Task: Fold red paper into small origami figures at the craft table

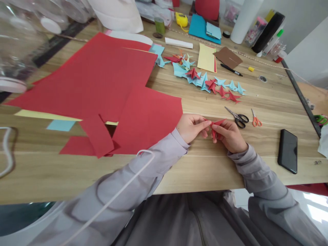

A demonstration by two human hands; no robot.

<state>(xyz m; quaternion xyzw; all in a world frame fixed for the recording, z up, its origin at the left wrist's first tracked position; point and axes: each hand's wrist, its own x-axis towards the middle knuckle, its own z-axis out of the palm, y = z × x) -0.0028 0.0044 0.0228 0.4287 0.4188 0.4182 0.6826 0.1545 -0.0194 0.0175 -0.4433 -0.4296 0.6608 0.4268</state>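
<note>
Between my hands, just above the table, is a small folded piece of red paper [219, 122] with pointed ends. My left hand [192, 127] pinches its left tip between thumb and fingers. My right hand [229, 134] is closed on its middle, thumb on top, hiding part of the folds. Beneath and beside my left wrist lie large red paper sheets [151, 116]. Beyond my hands sits a row of small folded red and light blue paper figures [205, 82]. Black-handled scissors [240, 119] and small orange scissors [256, 120] lie right of my right hand.
A black phone [287, 151] lies at the right. Toward the back are yellow paper [205, 58], brown paper [228, 57], a black pen [231, 69], a yellow tape measure [181, 19] and a white bottle [246, 21]. Red strips [96, 138] lie at the left. A white cable crosses my left sleeve.
</note>
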